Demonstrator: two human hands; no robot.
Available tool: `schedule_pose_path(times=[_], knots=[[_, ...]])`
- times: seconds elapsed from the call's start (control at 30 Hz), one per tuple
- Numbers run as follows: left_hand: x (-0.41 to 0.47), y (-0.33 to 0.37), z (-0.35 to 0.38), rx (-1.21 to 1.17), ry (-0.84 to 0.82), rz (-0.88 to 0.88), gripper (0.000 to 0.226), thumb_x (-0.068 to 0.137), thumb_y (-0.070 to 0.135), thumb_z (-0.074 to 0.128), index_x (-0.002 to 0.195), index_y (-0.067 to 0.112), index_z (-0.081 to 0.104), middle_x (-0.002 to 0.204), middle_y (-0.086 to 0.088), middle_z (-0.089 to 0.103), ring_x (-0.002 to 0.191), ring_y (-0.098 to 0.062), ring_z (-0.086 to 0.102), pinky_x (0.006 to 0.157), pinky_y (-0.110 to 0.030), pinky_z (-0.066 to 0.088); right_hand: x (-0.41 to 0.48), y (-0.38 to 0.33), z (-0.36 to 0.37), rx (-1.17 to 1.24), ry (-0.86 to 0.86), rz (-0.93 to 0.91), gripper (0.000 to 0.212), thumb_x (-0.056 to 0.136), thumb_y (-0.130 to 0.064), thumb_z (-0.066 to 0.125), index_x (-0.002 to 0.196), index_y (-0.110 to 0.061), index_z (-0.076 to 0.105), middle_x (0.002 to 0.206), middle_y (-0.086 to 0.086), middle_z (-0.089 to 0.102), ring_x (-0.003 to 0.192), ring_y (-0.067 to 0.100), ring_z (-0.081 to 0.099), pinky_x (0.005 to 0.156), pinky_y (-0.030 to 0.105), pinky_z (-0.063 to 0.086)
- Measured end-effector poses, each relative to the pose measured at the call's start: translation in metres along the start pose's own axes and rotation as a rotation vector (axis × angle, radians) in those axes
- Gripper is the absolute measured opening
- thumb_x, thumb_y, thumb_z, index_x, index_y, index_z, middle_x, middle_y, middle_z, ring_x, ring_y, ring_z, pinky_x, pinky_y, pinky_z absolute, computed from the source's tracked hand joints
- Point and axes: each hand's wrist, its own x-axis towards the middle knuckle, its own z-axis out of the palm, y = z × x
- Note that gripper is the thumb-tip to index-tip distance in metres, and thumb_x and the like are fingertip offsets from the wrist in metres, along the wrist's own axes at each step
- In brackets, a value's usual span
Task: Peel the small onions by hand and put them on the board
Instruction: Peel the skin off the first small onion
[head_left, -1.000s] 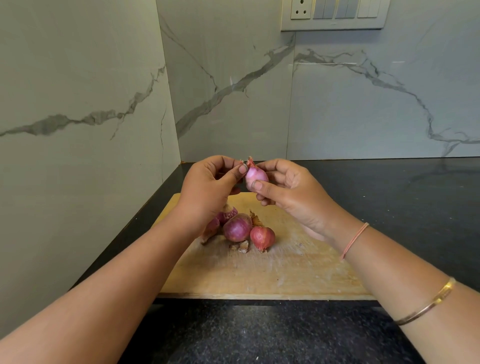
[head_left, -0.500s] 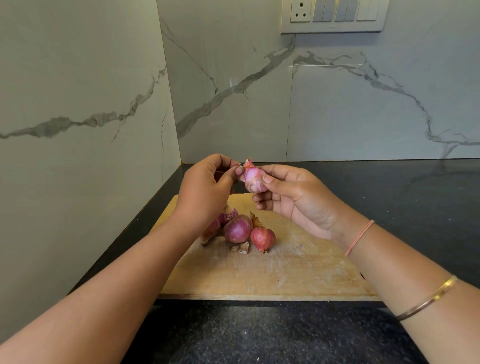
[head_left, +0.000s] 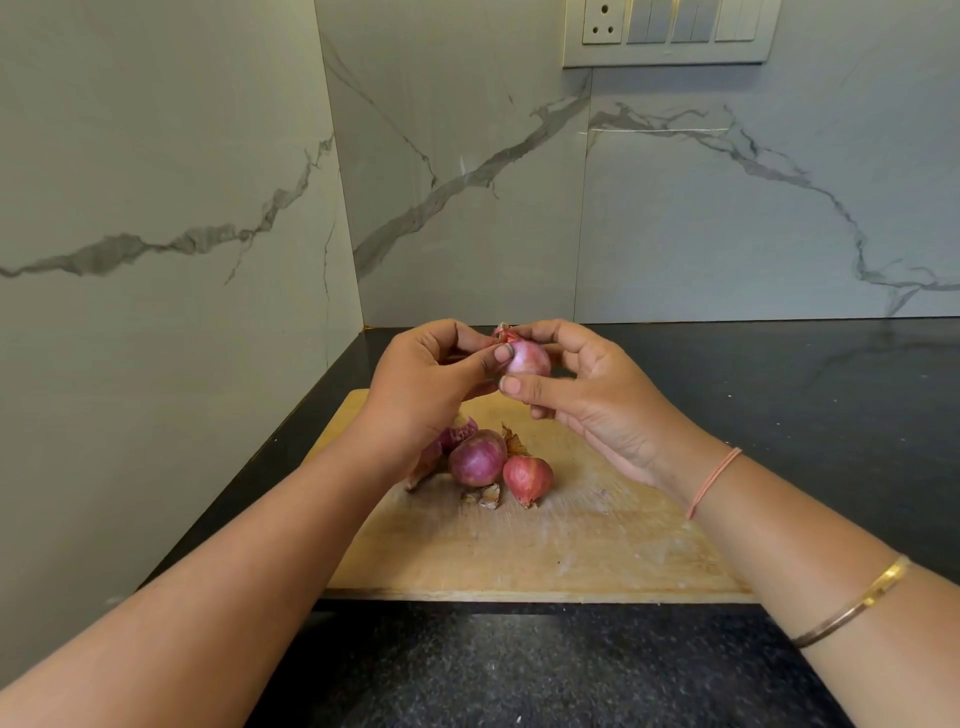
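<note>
A small pink onion is held up above the wooden board. My right hand grips it between thumb and fingers. My left hand pinches the skin at the onion's top with thumb and forefinger. On the board below lie several unpeeled small onions: a purple one, a red one, and others partly hidden behind my left wrist. Dry skin scraps lie beside them.
The board rests on a black stone counter in a corner. Marble-patterned walls rise on the left and at the back. A switch panel with a socket is high on the back wall.
The held onion has turned a little in my right hand, whose thumb has moved under it. My left thumb now presses on the onion near its top. The onions on the board have not moved.
</note>
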Motion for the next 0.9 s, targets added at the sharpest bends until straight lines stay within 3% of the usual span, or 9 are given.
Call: schedule_pose_path(times=[0.13,0.3,0.5,0.63,0.8,0.9], knots=[[-0.0001,0.0002,0.0002,-0.013,0.018,-0.018,0.006,0.084,0.006,0.064,0.08,0.002,0.065,0.078,-0.007,0.069,0.071,-0.011,0.068,0.067,-0.018,0.054,0.0006,0.0008,0.002,-0.109,0.125,-0.08,0.04,0.077,-0.01,0.075,0.106,-0.029,0.055,0.104,0.009,0.064,0.067,0.01,0.061,0.062,0.022,0.05],[0.0021,-0.0019,0.0002,0.013,0.052,-0.035,0.012,0.087,0.007,0.062,0.075,0.008,0.063,0.079,-0.008,0.069,0.074,-0.014,0.068,0.069,-0.018,0.055,0.0007,-0.0013,0.0001,-0.041,0.135,-0.082,0.017,0.087,-0.004,0.065,0.1,-0.013,0.061,0.094,0.01,0.066,0.064,0.011,0.063,0.063,0.023,0.055],[0.0026,-0.0023,-0.0015,0.041,0.07,-0.067,0.009,0.087,0.008,0.063,0.078,0.006,0.063,0.081,-0.01,0.068,0.074,-0.014,0.067,0.069,-0.019,0.056,0.0028,0.0029,0.001,-0.252,0.201,-0.145,0.028,0.079,-0.015,0.074,0.106,-0.015,0.066,0.101,0.005,0.068,0.069,0.014,0.066,0.072,0.029,0.058],[0.0021,-0.0026,0.0007,0.057,0.059,-0.065,0.012,0.086,0.006,0.063,0.075,0.007,0.06,0.078,-0.009,0.067,0.075,-0.016,0.067,0.073,-0.023,0.058,0.0036,0.004,0.0018,-0.371,0.214,-0.166,0.031,0.073,-0.018,0.08,0.101,-0.02,0.067,0.093,-0.003,0.069,0.068,0.008,0.064,0.07,0.028,0.055],[0.0002,0.0009,0.0016,-0.02,0.052,-0.083,0.013,0.089,0.003,0.058,0.077,0.005,0.056,0.075,-0.007,0.067,0.066,-0.01,0.067,0.066,-0.018,0.056,0.0034,0.0012,0.0,-0.151,0.14,-0.056,0.026,0.082,-0.006,0.07,0.107,-0.013,0.065,0.102,0.008,0.07,0.085,0.012,0.065,0.067,0.021,0.053],[-0.0002,0.0021,0.0029,-0.09,0.042,-0.1,0.013,0.09,0.001,0.055,0.077,0.005,0.055,0.074,-0.005,0.067,0.063,-0.007,0.067,0.064,-0.016,0.056,0.0025,-0.0016,-0.0023,0.025,0.06,0.025,0.021,0.086,-0.004,0.064,0.106,-0.011,0.064,0.096,0.005,0.071,0.079,0.009,0.063,0.068,0.02,0.052]])
